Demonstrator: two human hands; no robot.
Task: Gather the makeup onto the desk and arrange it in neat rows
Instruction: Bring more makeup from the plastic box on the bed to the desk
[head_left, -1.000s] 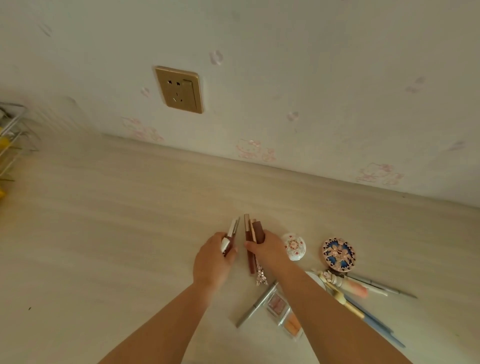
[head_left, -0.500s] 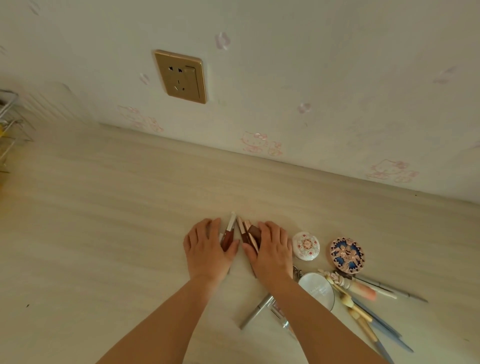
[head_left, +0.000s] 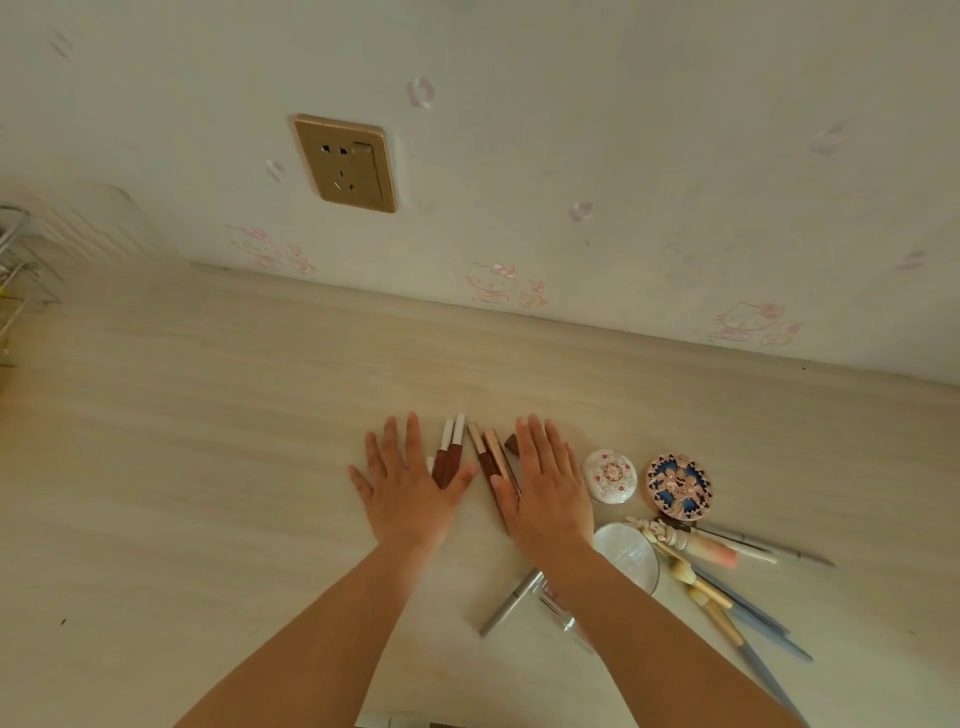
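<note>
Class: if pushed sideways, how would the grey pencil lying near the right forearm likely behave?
The grey pencil looks slim and round, so it would probably roll. It seems stiff and light. It lies flat on the bare desk, so it cannot tip.

This looked like a bedroom or some other private room in a home. The wall behind the pale wood-grain desk was papered in cream with small pink cartoon cats and bows, and a gold-coloured wall socket sat in it. Decorated compacts, lip tubes and brushes lay scattered on the desk, and a wire rack stood at its left edge.
</note>
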